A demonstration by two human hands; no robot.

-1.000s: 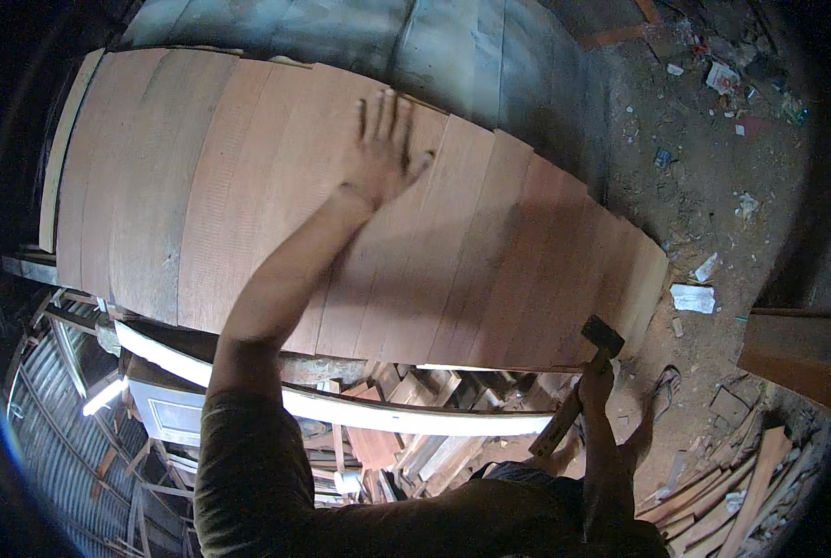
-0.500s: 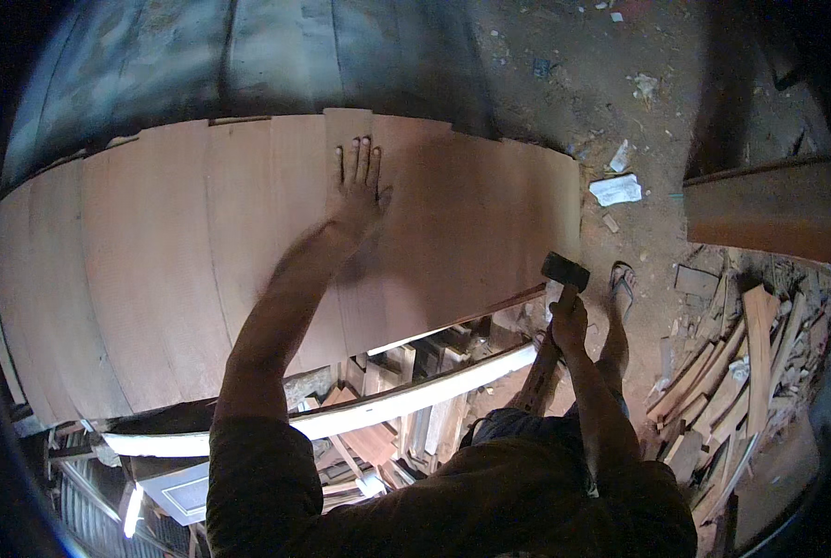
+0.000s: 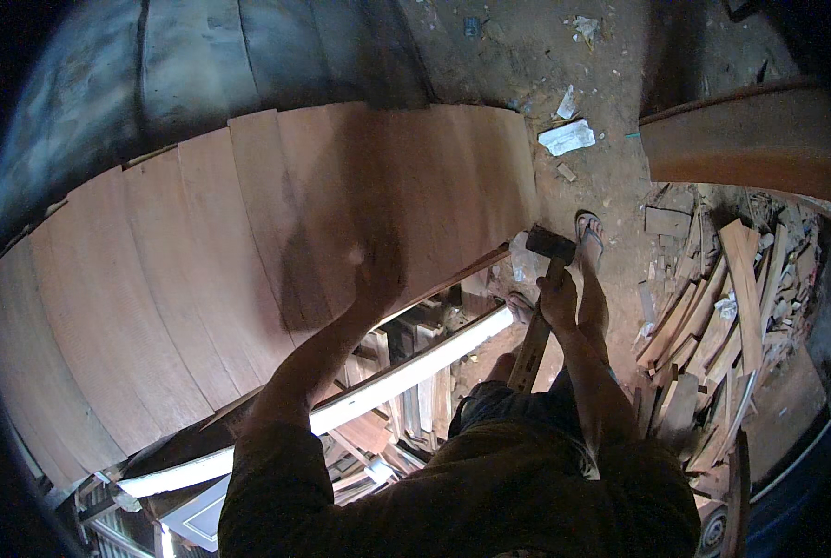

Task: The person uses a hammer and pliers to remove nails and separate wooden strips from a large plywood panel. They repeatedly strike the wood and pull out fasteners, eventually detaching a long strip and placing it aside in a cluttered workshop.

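My right hand [image 3: 557, 299] is wrapped round the wooden handle of a hammer [image 3: 552, 245], close below its dark, blocky head. The handle runs down toward my shorts, and the hammer is off the planks, by their right end. My left hand [image 3: 380, 276] is over the near part of a broad panel of reddish-brown wooden planks [image 3: 220, 270] laid side by side. Deep shadow and blur hide its fingers, so their pose and whether they touch the wood are unclear.
A pale, narrow beam [image 3: 406, 377] runs along the panel's near side, with stacked timber beneath. Scrap wood [image 3: 704, 325] is heaped on the right. A curved brown board [image 3: 741, 139] stands at upper right. Dark bluish sheeting [image 3: 192, 65] lies beyond the panel. White scraps [image 3: 567, 138] litter the floor.
My left hand has come back from the panel's far edge toward its near side. My right hand still grips the hammer. The whole view has shifted and turned slightly.
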